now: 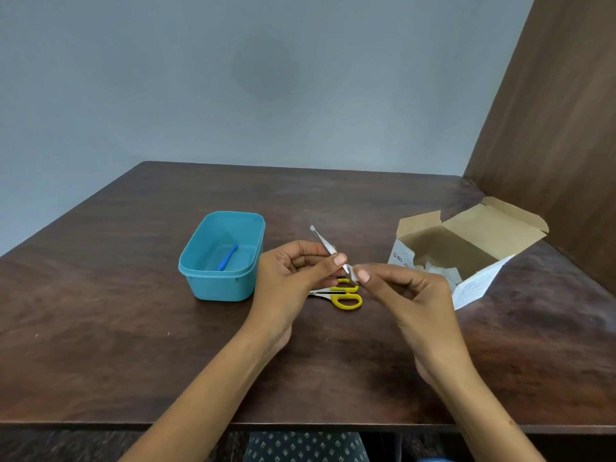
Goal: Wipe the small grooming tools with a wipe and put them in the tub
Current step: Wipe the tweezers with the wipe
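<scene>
My left hand (293,271) pinches steel tweezers (324,242) near their middle, their flat end pointing up and away. My right hand (396,285) holds a small white wipe (354,273) pressed around the tweezers' lower end. Both hands hover above the table. Below them lie small scissors with yellow handles (346,296), their blades partly hidden by my left hand. To the left stands an open teal tub (203,285) with a small blue tool (228,257) lying inside.
An open cardboard box (480,235) holding white wipe packets stands at the right on the dark wooden table (133,345). A brown wooden panel (550,128) rises along the right side, a grey wall behind.
</scene>
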